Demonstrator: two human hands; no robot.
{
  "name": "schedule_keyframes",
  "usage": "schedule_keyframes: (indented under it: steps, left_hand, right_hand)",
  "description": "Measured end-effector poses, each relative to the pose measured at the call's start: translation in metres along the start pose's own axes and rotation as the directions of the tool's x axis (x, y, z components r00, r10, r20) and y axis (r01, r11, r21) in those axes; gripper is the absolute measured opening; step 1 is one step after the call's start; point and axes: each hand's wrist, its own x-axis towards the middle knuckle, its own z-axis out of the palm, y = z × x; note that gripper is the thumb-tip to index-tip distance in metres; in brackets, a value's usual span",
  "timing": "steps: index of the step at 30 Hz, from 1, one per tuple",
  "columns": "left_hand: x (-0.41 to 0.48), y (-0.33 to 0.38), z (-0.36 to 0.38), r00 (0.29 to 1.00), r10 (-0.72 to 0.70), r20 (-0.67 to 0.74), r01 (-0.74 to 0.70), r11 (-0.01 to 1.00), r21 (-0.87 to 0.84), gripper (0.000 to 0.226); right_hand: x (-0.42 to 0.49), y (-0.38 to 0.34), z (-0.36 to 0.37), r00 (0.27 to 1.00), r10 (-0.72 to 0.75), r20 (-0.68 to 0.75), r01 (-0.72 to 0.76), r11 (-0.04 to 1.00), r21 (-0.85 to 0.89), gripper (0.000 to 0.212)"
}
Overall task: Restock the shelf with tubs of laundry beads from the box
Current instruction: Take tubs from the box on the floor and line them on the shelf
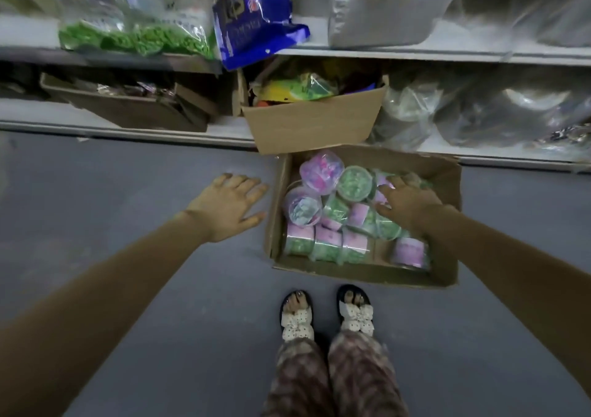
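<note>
Grey floor (pixel 96 176) | right hand (pixel 409 199) splayed over tubs (pixel 355 183) at box's (pixel 367 276) far-right corner, grip unclear | left hand (pixel 227 202) splayed, free | best to clasp one tub squarely.

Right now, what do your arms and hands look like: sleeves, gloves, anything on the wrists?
No sleeves reach into view, and there are no gloves. The left hand and right hand carry no watch, bracelet or ring that I can make out.
</note>
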Motion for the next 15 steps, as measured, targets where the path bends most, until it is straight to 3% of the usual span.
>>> schedule_keyframes:
  steps: [8,15]
  left_hand:
    - [0.041,0.002,0.099,0.996,-0.092,0.002,0.092,0.994,-0.053,0.089]
    - [0.081,0.017,0.148,0.988,-0.151,-0.034,0.145,0.982,-0.124,0.083]
  right_hand:
    - [0.103,-0.028,0.037,0.999,-0.015,-0.047,0.017,0.998,0.053,0.065]
    - [0.171,-0.051,0.073,0.998,0.007,-0.066,-0.002,0.997,0.077,0.088]
